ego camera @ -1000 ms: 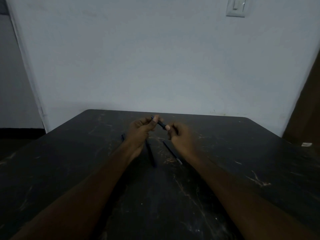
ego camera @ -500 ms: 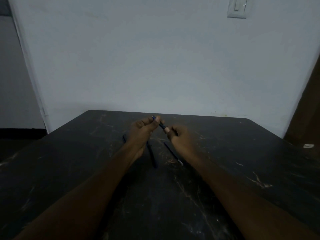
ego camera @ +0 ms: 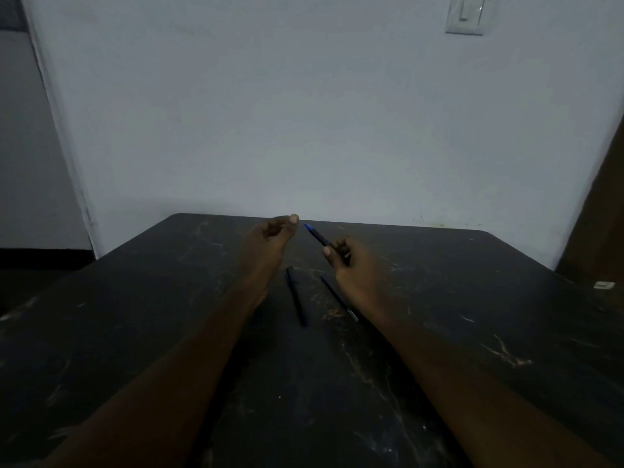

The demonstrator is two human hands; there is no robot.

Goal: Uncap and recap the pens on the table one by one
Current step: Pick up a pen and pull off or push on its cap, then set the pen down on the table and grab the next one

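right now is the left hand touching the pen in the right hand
Apart: head view shows a clear gap between the left hand and the pen.

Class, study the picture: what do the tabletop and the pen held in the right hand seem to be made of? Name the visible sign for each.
Table: dark and matt, with pale veins and scratches; it could be stone such as marble or a laminate imitating it, and the picture cannot settle which. Pen in the right hand: probably plastic, a smooth dark barrel with a blue end.

Blue-tipped pen (ego camera: 315, 235) tilts aloft; black pen (ego camera: 296, 297) and slim pen (ego camera: 337, 297) lie side by side.
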